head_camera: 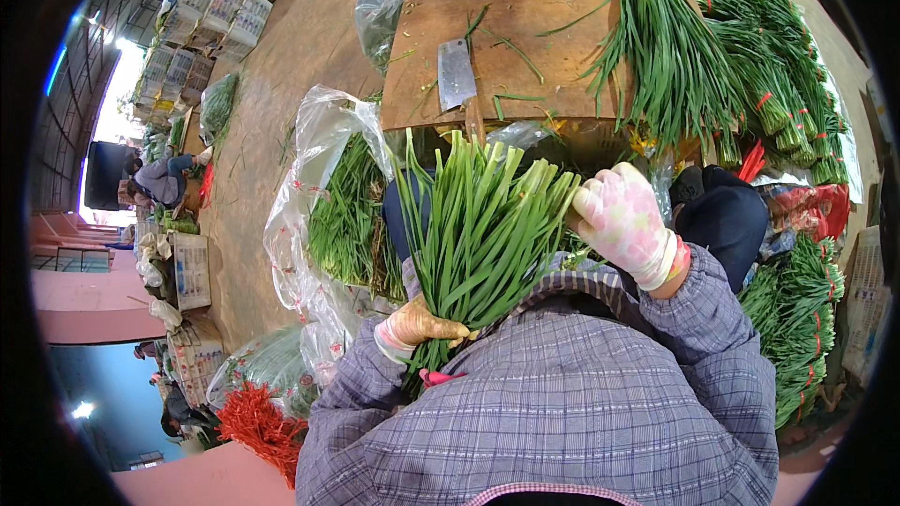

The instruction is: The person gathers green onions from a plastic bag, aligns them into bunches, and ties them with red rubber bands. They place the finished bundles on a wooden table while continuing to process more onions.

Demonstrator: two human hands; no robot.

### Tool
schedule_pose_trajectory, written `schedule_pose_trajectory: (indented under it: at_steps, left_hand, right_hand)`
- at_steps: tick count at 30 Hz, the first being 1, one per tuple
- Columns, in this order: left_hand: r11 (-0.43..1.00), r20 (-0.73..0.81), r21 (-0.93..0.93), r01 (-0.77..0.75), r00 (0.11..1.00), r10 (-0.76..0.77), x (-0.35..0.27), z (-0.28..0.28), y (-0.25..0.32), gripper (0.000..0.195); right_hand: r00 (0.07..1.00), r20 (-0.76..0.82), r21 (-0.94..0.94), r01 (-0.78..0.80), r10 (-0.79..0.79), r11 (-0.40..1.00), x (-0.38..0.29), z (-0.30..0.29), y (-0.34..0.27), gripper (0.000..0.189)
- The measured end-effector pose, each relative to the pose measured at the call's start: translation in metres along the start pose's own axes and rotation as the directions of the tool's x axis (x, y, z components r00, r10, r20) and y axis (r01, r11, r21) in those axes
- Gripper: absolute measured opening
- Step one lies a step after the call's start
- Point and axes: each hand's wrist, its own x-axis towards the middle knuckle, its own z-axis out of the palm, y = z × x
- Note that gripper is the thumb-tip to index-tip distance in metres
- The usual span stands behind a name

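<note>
My left hand, in a stained pale glove, grips a loose bunch of green Chinese chives near its lower end. The cut pale stem ends point up and away, fanned out in front of my chest. At the bunch's right edge, my right hand is raised with its fingers curled, in a white glove with pink and green patches. Its fingertips are turned from view, so whether they pinch a stem cannot be told. Beyond the bunch, a cleaver lies on a wooden board among loose leaves.
A chive pile lies over the board's right side. Tied bunches are stacked at far right, with more bunches below. An open plastic bag of chives stands at left. Red ties lie lower left. Another person sits far left.
</note>
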Motion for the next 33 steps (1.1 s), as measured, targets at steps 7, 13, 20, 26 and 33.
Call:
schedule_pose_trajectory:
  at_steps: [7, 13, 20, 26, 33]
  left_hand:
    - [0.994, 0.041, -0.104, 0.035, 0.999, -0.031, -0.001, -0.006, -0.006, 0.056]
    - [0.997, 0.068, -0.075, -0.004, 0.998, 0.009, 0.002, -0.012, -0.012, 0.060]
    - [0.934, -0.212, 0.342, -0.103, 0.960, 0.183, 0.026, 0.023, -0.015, 0.073]
    - [0.283, -0.387, 0.909, 0.305, 0.871, 0.303, 0.042, 0.050, -0.027, 0.103]
    - [0.121, -0.410, 0.912, 0.392, 0.886, 0.217, 0.047, 0.057, -0.027, 0.106]
  right_hand:
    - [0.929, -0.223, -0.046, -0.313, 0.295, 0.949, -0.029, 0.013, 0.051, 0.016]
    - [0.750, 0.471, 0.287, -0.628, 0.465, 0.723, -0.060, 0.017, 0.052, 0.084]
    - [0.896, 0.423, 0.751, -0.263, 0.135, -0.606, -0.037, 0.049, -0.014, 0.119]
    - [0.872, 0.353, 0.739, -0.038, 0.339, -0.673, -0.031, 0.060, -0.021, 0.103]
    - [0.859, 0.421, 0.741, -0.139, 0.293, -0.657, -0.030, 0.046, -0.014, 0.110]
